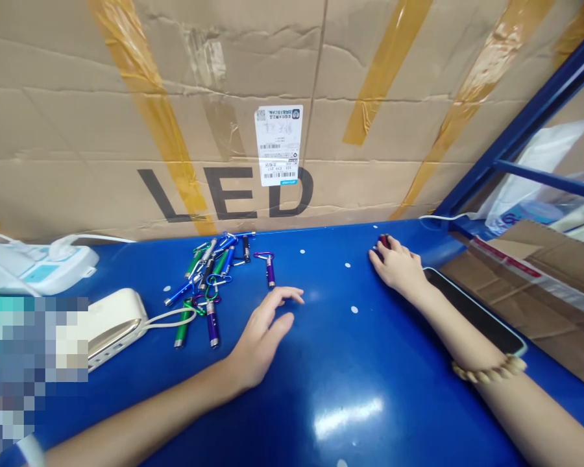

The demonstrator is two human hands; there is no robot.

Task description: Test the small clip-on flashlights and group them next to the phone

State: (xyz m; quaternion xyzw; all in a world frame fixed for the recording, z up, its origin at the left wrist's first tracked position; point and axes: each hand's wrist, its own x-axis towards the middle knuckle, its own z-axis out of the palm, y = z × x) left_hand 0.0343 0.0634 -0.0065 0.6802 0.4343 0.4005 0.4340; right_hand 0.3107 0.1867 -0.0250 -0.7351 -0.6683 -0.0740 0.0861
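My left hand rests on the blue table, fingers loosely spread and holding nothing. Just beyond its fingertips lies a purple keychain flashlight. Further left is a heap of several small keychain flashlights in green, blue, purple and silver. My right hand lies at the table's far right, its fingers curled over a small dark red object that is mostly hidden. A bead bracelet circles my right wrist.
A big cardboard box marked LED walls off the back. A white power strip and a cream case with a cord sit at left. A dark phone lies beside my right forearm. Blue rack bars and cardboard are at right.
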